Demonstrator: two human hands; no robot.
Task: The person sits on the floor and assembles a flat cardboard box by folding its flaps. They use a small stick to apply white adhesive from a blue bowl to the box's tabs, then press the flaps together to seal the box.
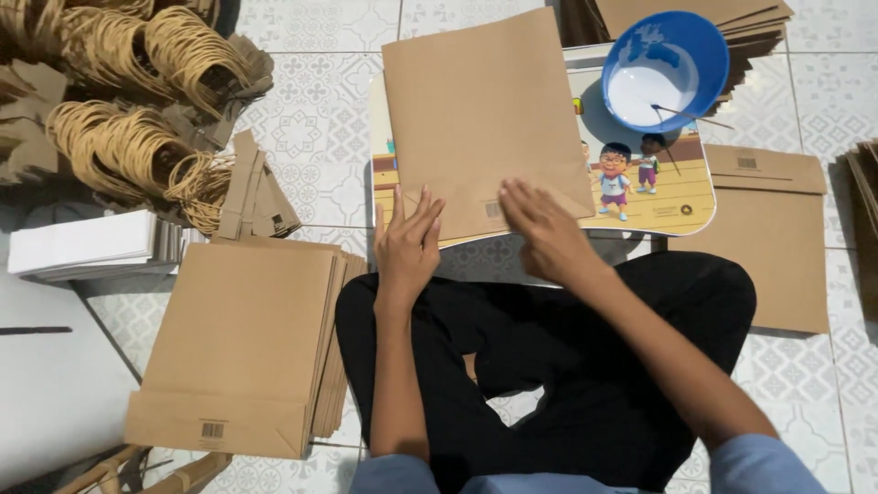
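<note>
A flat brown paper bag [480, 110] lies on a small lap table [681, 197] with a cartoon picture on its top. My left hand [407, 247] rests with straight fingers on the bag's near left edge. Flat on the bag's near right corner, my right hand [544, 229] presses with fingers spread. Neither hand grips anything. I sit cross-legged in black trousers behind the table.
A blue bowl [666, 69] with white glue and a thin stick stands on the table's far right. A stack of flat brown bags [242, 348] lies at left. Bundles of twisted paper handles [137, 101] and white sheets [82, 242] sit far left. More brown bags [768, 238] lie right.
</note>
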